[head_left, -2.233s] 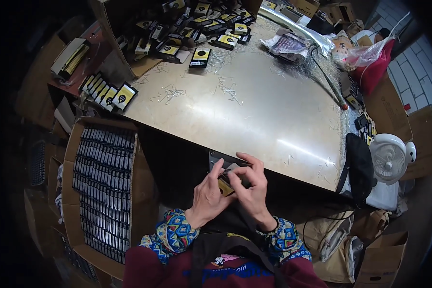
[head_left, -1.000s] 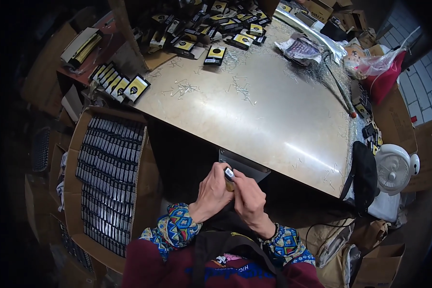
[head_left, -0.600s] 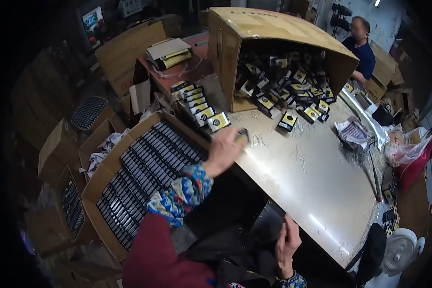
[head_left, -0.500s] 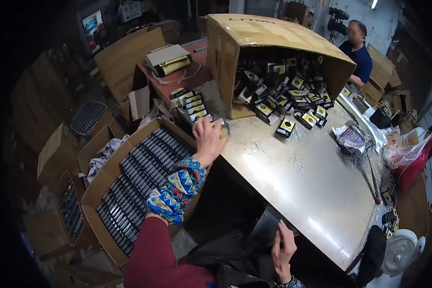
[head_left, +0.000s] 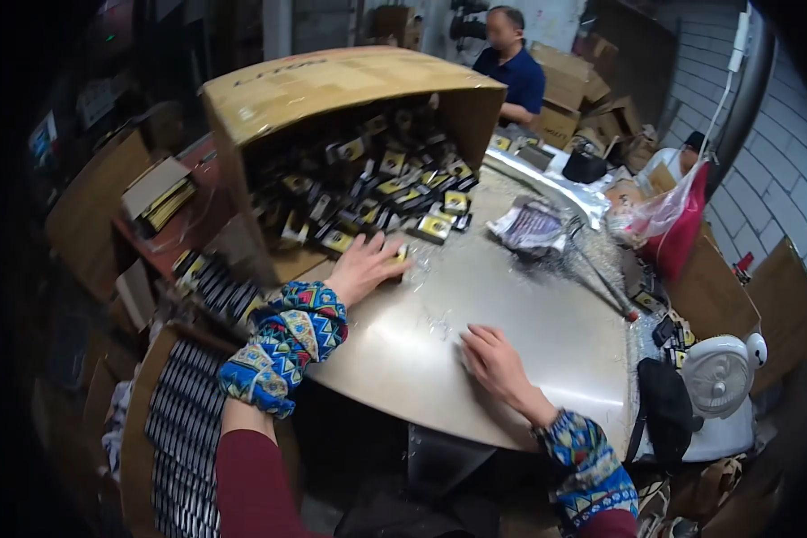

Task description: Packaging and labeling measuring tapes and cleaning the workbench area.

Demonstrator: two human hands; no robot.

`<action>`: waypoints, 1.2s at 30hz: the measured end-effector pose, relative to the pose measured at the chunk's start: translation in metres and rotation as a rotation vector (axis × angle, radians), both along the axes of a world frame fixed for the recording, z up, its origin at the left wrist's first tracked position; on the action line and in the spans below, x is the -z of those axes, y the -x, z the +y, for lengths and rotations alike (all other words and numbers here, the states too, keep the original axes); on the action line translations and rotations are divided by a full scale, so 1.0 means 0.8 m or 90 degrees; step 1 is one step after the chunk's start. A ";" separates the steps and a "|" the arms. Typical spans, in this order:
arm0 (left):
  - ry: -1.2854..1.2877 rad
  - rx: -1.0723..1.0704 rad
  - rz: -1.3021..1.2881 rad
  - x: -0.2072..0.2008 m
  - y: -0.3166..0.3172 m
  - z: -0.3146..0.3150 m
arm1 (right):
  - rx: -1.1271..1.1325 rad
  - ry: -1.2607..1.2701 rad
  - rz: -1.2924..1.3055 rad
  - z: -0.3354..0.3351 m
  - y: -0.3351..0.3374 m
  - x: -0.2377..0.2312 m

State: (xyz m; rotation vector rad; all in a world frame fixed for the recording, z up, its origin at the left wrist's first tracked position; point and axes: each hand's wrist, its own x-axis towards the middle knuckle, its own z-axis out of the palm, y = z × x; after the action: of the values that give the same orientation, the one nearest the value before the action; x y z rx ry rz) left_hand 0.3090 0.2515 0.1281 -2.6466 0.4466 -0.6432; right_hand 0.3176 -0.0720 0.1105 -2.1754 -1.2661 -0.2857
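My left hand (head_left: pixel 364 271) is at the open front of the large carton (head_left: pixel 354 76), palm down. Its thumb and fingers are around a small black-and-yellow box (head_left: pixel 401 255), mostly hidden under them. More such small boxes (head_left: pixel 432 228) lie heaped inside the carton and spill onto the metal tabletop (head_left: pixel 475 287). Lower on the tabletop, my right hand (head_left: pixel 497 362) hovers or rests with fingers stretched out, and no object shows in it. Patterned sleeve covers are on both forearms.
Left of me, a carton (head_left: pixel 142 403) holds packed rows of dark items, beside a row of small boxes (head_left: pixel 220 285). A crumpled wrapper (head_left: pixel 529 226), a thin rod (head_left: pixel 605 282) and a white fan (head_left: pixel 719 377) are to the right. A person (head_left: pixel 516 67) stands behind the table.
My left hand has moved from the row of small boxes to a box by the carton's opening. My right hand has come up over the tabletop. The view has turned right.
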 end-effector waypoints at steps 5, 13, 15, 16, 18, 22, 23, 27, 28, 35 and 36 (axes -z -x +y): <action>0.105 0.070 0.269 -0.018 -0.061 -0.008 | 0.100 0.067 0.025 0.077 -0.166 0.020; 0.752 -0.162 0.240 -0.078 -0.002 -0.013 | -0.021 0.013 0.064 0.124 -0.168 0.037; 0.847 -0.228 0.333 -0.088 -0.001 -0.015 | -0.022 0.008 0.081 0.134 -0.171 0.046; 0.922 -0.190 0.252 -0.066 0.005 -0.007 | -0.035 0.002 0.083 0.154 -0.160 0.042; 0.990 -0.143 0.177 -0.052 0.019 -0.005 | -0.022 0.148 -0.058 0.186 -0.144 0.035; 1.459 -0.153 0.233 -0.089 0.071 -0.040 | -0.163 0.202 -0.033 0.166 -0.118 0.042; 1.492 -0.147 0.218 -0.092 0.090 -0.047 | -0.147 0.221 -0.026 0.148 -0.114 0.044; 1.558 -0.148 0.265 -0.076 0.165 -0.082 | -0.040 0.232 -0.050 0.062 -0.079 0.043; 1.579 -0.135 0.290 -0.070 0.182 -0.093 | -0.032 0.237 -0.046 0.044 -0.067 0.037; 1.713 -0.157 0.258 0.014 0.285 -0.159 | -0.056 0.120 0.044 -0.042 0.004 0.016; 1.694 -0.183 0.259 0.032 0.299 -0.166 | -0.051 0.056 0.134 -0.051 0.006 0.013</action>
State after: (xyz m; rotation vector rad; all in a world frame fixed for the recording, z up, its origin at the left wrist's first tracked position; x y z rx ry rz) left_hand 0.0698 0.1186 0.1022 -4.4881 -2.6309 -0.4530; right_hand 0.3128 -0.1129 0.1005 -2.1572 -1.2623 0.0309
